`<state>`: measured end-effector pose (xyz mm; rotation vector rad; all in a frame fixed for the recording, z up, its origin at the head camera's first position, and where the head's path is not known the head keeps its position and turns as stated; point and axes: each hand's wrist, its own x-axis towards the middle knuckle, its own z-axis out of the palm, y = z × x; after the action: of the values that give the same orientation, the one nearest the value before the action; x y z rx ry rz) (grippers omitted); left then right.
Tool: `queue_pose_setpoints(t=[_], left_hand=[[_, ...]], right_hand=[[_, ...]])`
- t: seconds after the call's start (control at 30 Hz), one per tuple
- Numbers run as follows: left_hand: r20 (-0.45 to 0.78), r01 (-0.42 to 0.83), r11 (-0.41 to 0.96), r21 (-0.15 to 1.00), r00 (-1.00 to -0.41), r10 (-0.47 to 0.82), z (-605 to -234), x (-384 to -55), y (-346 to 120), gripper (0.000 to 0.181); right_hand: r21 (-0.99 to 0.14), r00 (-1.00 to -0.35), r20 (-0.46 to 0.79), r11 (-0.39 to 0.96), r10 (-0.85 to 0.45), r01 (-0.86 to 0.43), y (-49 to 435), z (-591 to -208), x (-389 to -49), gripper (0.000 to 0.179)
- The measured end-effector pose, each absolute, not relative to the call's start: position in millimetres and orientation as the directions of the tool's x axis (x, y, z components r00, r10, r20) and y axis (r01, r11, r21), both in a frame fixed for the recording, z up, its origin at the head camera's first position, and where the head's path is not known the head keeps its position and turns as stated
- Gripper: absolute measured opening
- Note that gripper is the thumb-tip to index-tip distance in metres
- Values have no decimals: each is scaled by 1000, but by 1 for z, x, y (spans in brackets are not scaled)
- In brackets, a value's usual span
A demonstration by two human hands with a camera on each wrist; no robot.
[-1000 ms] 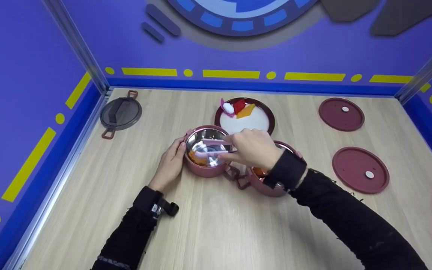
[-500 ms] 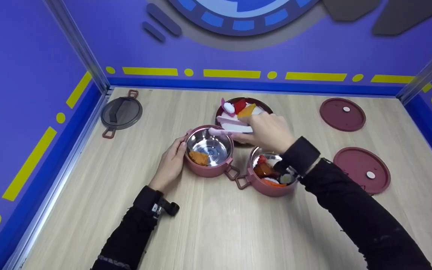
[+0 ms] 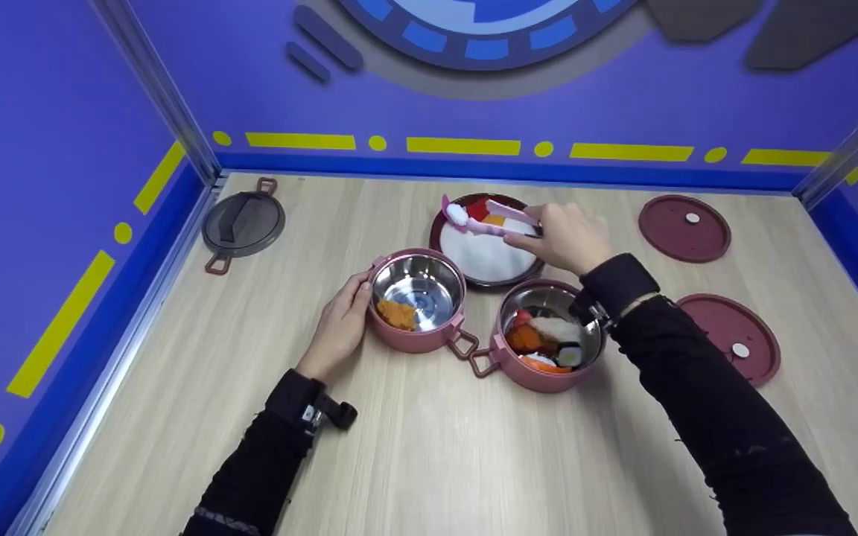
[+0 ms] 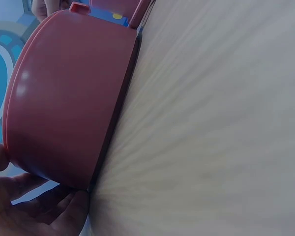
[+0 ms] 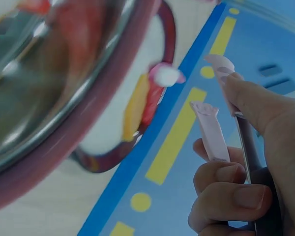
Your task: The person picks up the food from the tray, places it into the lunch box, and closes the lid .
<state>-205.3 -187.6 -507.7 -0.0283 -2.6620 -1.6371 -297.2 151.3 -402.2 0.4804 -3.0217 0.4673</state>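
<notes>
My left hand holds the left side of a pink pot with a shiny steel inside. One orange-brown fried-looking piece lies in it. In the left wrist view, fingers and thumb lie around the pot's wall. My right hand grips a pair of tongs with pale pink tips, spread apart over the plate. The right wrist view shows the tongs with nothing between the tips. On the plate are a pink-and-white piece, a red piece and a yellow piece, partly hidden by the tongs.
A second pink pot beside the first holds several toy food pieces. Two dark red lids lie on the right. A grey lid-like disc with brown handles sits at the far left. Blue walls enclose the table.
My right hand has moved the tongs out of the left pot, up and right to the plate. The orange-brown piece stays in that pot. My left hand has kept its place.
</notes>
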Motion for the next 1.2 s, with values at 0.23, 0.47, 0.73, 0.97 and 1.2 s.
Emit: queue_pose_setpoints(t=[0.23, 0.47, 0.73, 0.97, 1.2], left_hand=[[26, 24, 449, 893, -1000, 1, -509, -206, -188, 42], [31, 27, 452, 891, -1000, -2, -511, -206, -189, 42], [18, 15, 466, 885, -1000, -1, -510, -208, -188, 42], [33, 38, 456, 889, -999, 18, -511, -207, -190, 43], [30, 33, 457, 889, -999, 14, -511, -206, -190, 44]], right_hand=[[-262, -971, 39, 935, -236, -238, 160, -413, -311, 40], [-213, -979, 28, 956, -203, -204, 162, -417, -323, 45], [-244, -981, 44, 950, -188, -193, 164, -424, -333, 49], [-235, -984, 44, 956, -171, -177, 161, -432, -341, 48], [-204, -983, 69, 962, -169, -180, 156, -436, -346, 50]])
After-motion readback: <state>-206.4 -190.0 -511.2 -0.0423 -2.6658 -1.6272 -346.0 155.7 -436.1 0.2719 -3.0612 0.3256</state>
